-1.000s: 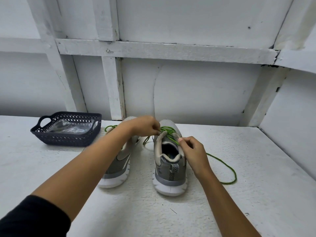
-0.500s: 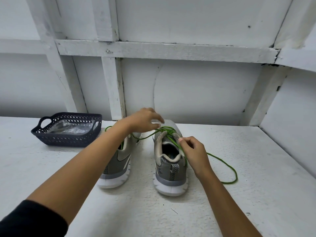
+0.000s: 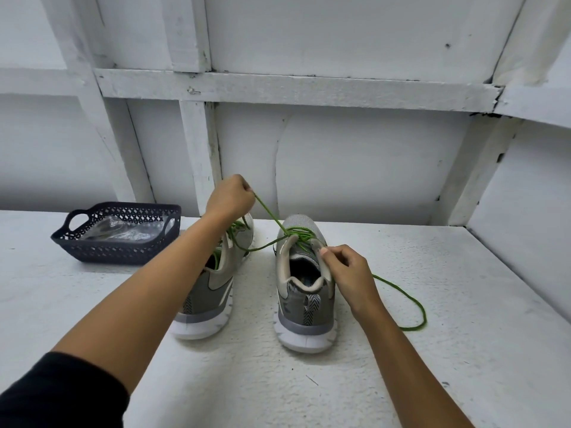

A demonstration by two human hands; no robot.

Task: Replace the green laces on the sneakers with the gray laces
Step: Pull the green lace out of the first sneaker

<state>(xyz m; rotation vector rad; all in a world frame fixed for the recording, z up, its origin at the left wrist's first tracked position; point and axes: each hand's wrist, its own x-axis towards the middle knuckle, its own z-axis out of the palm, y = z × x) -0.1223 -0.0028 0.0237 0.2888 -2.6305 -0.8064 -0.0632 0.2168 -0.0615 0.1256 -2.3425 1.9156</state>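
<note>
Green lace [image 3: 268, 211] pinched in left hand [image 3: 230, 199]; right hand [image 3: 346, 273] pinches sneaker [image 3: 304, 307]; forearm [image 3: 148, 288] overlaps other sneaker [image 3: 216, 291] near basket [image 3: 117, 253].

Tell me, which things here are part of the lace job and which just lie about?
In use: left hand pinching green lace; right hand holding right sneaker; left sneaker.
Lying about: basket; clear bag in it, contents unclear.

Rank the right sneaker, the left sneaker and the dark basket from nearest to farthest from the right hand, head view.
1. Right sneaker: the right hand holds its collar.
2. Left sneaker: next over, on the left.
3. Dark basket: far left, toward the wall.
</note>
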